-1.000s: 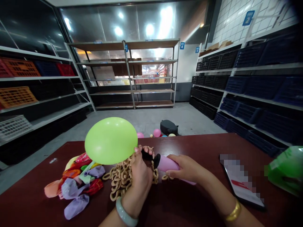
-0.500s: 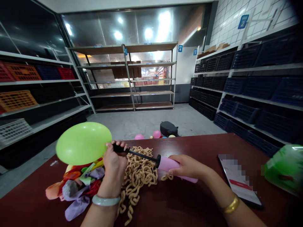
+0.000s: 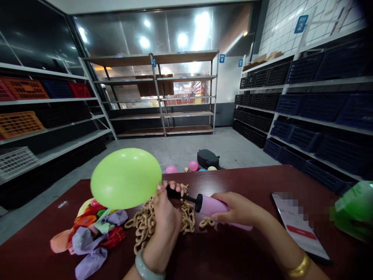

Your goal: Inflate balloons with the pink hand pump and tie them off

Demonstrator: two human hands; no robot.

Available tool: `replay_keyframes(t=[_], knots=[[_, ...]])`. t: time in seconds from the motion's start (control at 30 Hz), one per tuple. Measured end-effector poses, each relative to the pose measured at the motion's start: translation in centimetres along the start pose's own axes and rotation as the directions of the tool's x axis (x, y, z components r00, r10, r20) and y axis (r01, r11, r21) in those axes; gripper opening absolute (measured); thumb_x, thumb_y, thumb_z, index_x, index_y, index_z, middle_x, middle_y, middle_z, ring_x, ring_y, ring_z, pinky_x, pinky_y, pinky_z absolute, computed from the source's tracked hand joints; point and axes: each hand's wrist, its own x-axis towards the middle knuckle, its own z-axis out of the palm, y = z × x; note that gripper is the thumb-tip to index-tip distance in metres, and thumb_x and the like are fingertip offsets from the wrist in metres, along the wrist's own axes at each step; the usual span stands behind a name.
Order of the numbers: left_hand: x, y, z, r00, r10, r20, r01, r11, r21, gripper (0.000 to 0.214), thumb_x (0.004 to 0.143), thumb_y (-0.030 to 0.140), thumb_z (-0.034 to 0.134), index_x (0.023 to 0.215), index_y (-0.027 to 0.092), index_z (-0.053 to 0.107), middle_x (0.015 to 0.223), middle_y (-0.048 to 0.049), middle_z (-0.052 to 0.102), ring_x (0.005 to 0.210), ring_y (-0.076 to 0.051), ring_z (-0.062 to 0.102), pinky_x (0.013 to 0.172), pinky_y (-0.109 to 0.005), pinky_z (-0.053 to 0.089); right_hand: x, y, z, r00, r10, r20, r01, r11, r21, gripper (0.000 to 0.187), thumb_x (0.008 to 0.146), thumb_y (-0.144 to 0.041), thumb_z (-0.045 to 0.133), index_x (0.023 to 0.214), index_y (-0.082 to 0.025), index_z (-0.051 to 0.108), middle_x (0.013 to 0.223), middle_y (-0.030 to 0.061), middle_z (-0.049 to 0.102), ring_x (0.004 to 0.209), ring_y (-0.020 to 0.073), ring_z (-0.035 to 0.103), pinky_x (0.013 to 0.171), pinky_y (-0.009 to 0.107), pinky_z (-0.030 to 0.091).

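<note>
A light green balloon (image 3: pixel 126 178), well inflated, sits at the nozzle end of a pink and black hand pump (image 3: pixel 212 206). My left hand (image 3: pixel 167 206) is closed around the pump's black end, with thumb and fingers at the balloon's neck, which they hide. Around the pink barrel my right hand (image 3: pixel 236 210) is wrapped. A short stretch of black rod shows between the two hands. Below the left hand lies a heap of tan, curly, rope-like pieces (image 3: pixel 145 223). Deflated balloons (image 3: pixel 90 241) in purple, red, orange and green are piled left of it.
A tablet-like device (image 3: pixel 300 229) and a green bag (image 3: pixel 354 212) lie on the right of the dark red table (image 3: pixel 256 181). Beyond the far edge are small balloons (image 3: pixel 193 166) and a dark grey bag (image 3: pixel 208 158) on the floor. Crate-filled shelves (image 3: pixel 309 83) line the sides.
My left hand has pushed right toward my right hand, so less of the pump's rod shows. The green balloon has moved right with it and looks slightly larger.
</note>
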Motion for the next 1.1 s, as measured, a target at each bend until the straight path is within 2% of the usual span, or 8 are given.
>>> replay_keyframes(t=[0.17,0.33,0.43,0.57,0.67,0.73,0.9,1.1], knots=[[-1.5,-1.6,0.4,0.999,-0.043,0.011,0.042,0.998,0.036,0.024,0.086,0.041,0.059,0.08,0.019,0.05,0.07,0.001,0.046,0.061,-0.012,0.047,0.055,-0.025,0.043,1.1,-0.1,2.1,0.998,-0.005,-0.055,0.005,1.0,-0.01,0.045,0.076,-0.062,0.063,0.098,-0.023,0.064,0.086,0.0014,0.07,0.075,0.0196,0.062,0.06,0.024,0.038],[0.0,-1.0,-0.4,0.999,-0.028,-0.022,0.03,0.998,0.053,0.028,0.085,0.042,0.061,0.077,0.019,0.048,0.065,0.0017,0.046,0.055,-0.012,0.046,0.048,-0.023,0.039,1.8,-0.1,3.2,0.999,0.009,-0.048,-0.005,0.996,0.088,0.044,0.077,-0.058,0.063,0.103,-0.023,0.062,0.089,0.0012,0.07,0.077,0.0196,0.063,0.061,0.024,0.04],[2.0,0.6,-1.5,0.997,-0.031,-0.07,0.033,0.999,0.038,0.025,0.086,0.039,0.059,0.077,0.02,0.047,0.065,0.0018,0.046,0.054,-0.012,0.047,0.047,-0.024,0.038,1.9,0.2,3.3,0.999,0.033,0.021,-0.037,0.983,0.179,0.04,0.079,-0.053,0.063,0.105,-0.023,0.062,0.089,0.0008,0.07,0.078,0.0189,0.064,0.063,0.024,0.042],[4.8,4.7,-2.9,0.995,0.025,-0.097,-0.026,1.0,-0.006,0.026,0.091,0.04,0.05,0.077,0.019,0.046,0.064,0.002,0.046,0.052,-0.012,0.046,0.046,-0.024,0.038,1.5,0.5,2.7,0.996,0.018,0.092,-0.039,0.972,0.233,0.035,0.079,-0.049,0.064,0.101,-0.021,0.063,0.086,0.0,0.071,0.076,0.0181,0.064,0.064,0.023,0.044],[6.0,7.1,-3.4,0.991,0.055,-0.12,-0.06,0.997,-0.041,0.03,0.092,0.043,0.047,0.074,0.019,0.045,0.06,0.003,0.043,0.049,-0.011,0.043,0.044,-0.023,0.035,1.0,0.4,1.9,0.995,-0.019,0.102,-0.005,0.972,0.235,0.036,0.079,-0.049,0.064,0.102,-0.021,0.065,0.089,0.0001,0.07,0.079,0.0183,0.064,0.065,0.023,0.044],[6.2,7.6,-3.3,0.993,0.069,-0.091,-0.074,0.996,-0.052,0.03,0.089,0.044,0.052,0.075,0.019,0.046,0.06,0.0031,0.044,0.05,-0.011,0.044,0.045,-0.023,0.036,0.5,0.3,1.1,0.996,-0.039,0.081,0.021,0.977,0.211,0.037,0.079,-0.048,0.065,0.105,-0.022,0.065,0.093,0.0001,0.07,0.082,0.0185,0.063,0.067,0.023,0.043],[4.8,5.0,-2.1,0.993,0.117,0.019,-0.116,0.992,-0.047,0.028,0.082,0.041,0.065,0.078,0.019,0.048,0.067,0.002,0.046,0.056,-0.011,0.046,0.049,-0.023,0.039,-0.5,0.7,-0.9,1.0,-0.012,0.018,0.011,0.997,0.07,0.039,0.078,-0.049,0.066,0.106,-0.021,0.066,0.09,0.0011,0.068,0.078,0.019,0.061,0.064,0.024,0.041],[1.0,0.3,-0.7,0.999,-0.011,0.035,0.011,1.0,0.001,0.025,0.085,0.039,0.061,0.078,0.019,0.048,0.069,0.0009,0.045,0.06,-0.012,0.047,0.053,-0.025,0.042,-0.2,0.6,-0.2,1.0,-0.031,0.003,0.031,0.999,0.021,0.041,0.079,-0.055,0.064,0.106,-0.023,0.065,0.09,0.0014,0.069,0.078,0.0199,0.061,0.063,0.024,0.039]])
